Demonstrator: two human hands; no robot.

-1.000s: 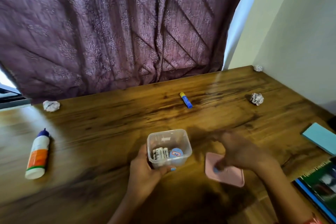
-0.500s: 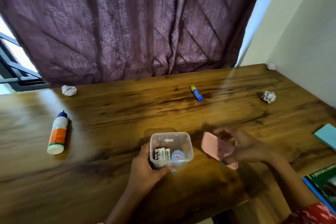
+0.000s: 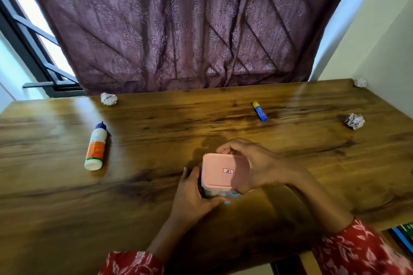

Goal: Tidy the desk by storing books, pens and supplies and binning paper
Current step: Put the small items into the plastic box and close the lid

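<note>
A small clear plastic box (image 3: 215, 193) stands on the wooden desk (image 3: 156, 207) in front of me, with its pink lid (image 3: 220, 171) lying on top. My left hand (image 3: 194, 196) grips the box's left and front side. Fingers and thumb of my right hand (image 3: 257, 165) curl round the lid's right and far edges. The box's contents are hidden under the lid. A glue bottle (image 3: 95, 148) lies at the left. A blue and yellow glue stick (image 3: 260, 111) lies further back.
Three crumpled paper balls lie on the desk: one at the back left (image 3: 108, 98), one at the right (image 3: 355, 120), one in the far right corner (image 3: 360, 82). A book's edge (image 3: 402, 233) shows at the lower right. A purple curtain (image 3: 178, 29) hangs behind.
My right hand lifted the pink lid off the desk and brought it left onto the clear box. The left hand kept hold of the box. The camera tilted up.
</note>
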